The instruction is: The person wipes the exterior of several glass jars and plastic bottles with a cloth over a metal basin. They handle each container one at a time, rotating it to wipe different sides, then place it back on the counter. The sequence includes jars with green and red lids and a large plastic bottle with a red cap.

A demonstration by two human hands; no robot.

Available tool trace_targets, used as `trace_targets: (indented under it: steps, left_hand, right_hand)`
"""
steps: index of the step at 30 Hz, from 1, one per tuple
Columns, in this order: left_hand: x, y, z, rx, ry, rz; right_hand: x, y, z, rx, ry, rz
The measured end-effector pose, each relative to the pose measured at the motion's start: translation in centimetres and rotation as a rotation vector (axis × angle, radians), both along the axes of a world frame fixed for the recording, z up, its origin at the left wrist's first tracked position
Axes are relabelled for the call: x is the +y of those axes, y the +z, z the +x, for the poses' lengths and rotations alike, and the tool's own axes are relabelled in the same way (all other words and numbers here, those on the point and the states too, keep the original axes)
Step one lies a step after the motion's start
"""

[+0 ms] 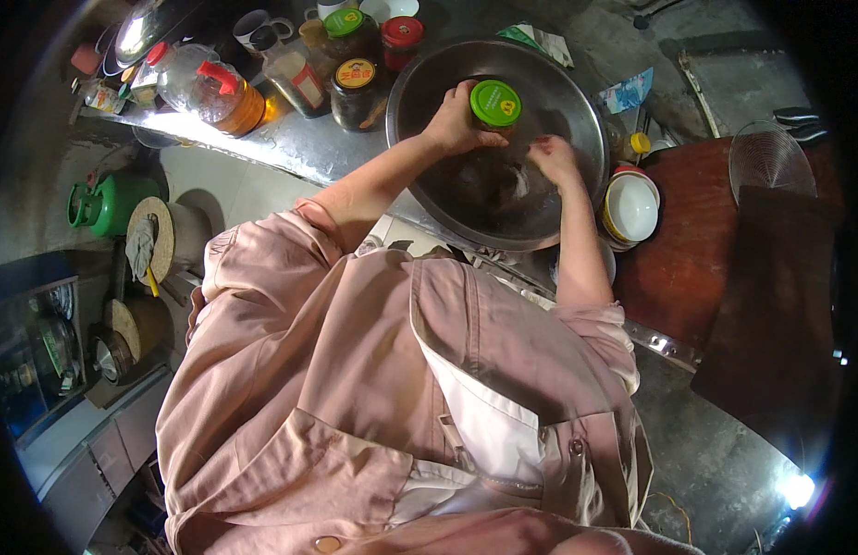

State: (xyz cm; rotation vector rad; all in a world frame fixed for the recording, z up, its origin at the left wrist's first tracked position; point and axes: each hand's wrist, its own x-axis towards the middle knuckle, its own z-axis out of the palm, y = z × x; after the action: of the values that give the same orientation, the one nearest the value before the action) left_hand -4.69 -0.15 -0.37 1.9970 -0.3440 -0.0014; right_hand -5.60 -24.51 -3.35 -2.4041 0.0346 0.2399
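A wide metal basin [595,132] stands on the counter before me. Over its inside, my left hand [453,121] grips a glass jar with a green lid [496,103], fingers on its side, the lid facing up at me. My right hand [555,161] is inside the basin's outline, right of the jar and apart from it. Its fingers are curled and bent inward; whether anything small is between them cannot be made out. Below the hands, the basin's bottom is dark, with a blurred pale patch that looks like a reflection.
Left of the basin stand a dark jar with an orange lid [356,94], a red-lidded jar [402,43], a bottle [290,73] and a plastic jug of amber liquid [224,104]. On the right are stacked bowls [631,207], a reddish-brown board [671,277] and a mesh strainer [772,163].
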Motion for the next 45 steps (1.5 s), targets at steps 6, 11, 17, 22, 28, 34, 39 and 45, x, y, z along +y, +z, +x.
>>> trace_targets:
  steps: [6, 11, 17, 22, 28, 34, 39, 45]
  left_hand:
    - [0.2, -0.1, 0.3, -0.024, -0.032, 0.008]
    - [0.0, -0.7, 0.4, -0.004, -0.033, 0.031]
    - [0.7, -0.4, 0.1, 0.024, -0.086, 0.078]
    - [1.3, 0.2, -0.5, 0.227, -0.104, 0.379]
    - [1.3, 0.4, -1.1, 0.361, -0.402, 0.775]
    - [1.4, 1.1, -0.9, 0.177, -0.115, 0.474]
    - [1.8, 2.3, -0.5, 0.326, -0.189, 0.467]
    - [1.8, 3.9, -1.1, 0.333, -0.202, 0.446]
  right_hand:
    - [0.9, 2.5, 1.6, 0.353, -0.404, 0.507]
    - [4.1, 10.1, -0.1, 0.381, -0.076, 1.193]
    - [6.6, 9.5, 0.4, -0.114, -0.197, 0.659]
    - [5.5, 6.0, 0.0, -0.284, -0.070, 0.360]
    - [4.5, 5.5, -0.1, -0.130, -0.325, 0.397]
    - [4.4, 4.9, -0.1, 0.399, -0.423, 0.764]
    - [5.5, 4.4, -0.1, 0.274, -0.293, 1.210]
    - [5.7, 4.6, 0.0, -0.194, -0.196, 0.852]
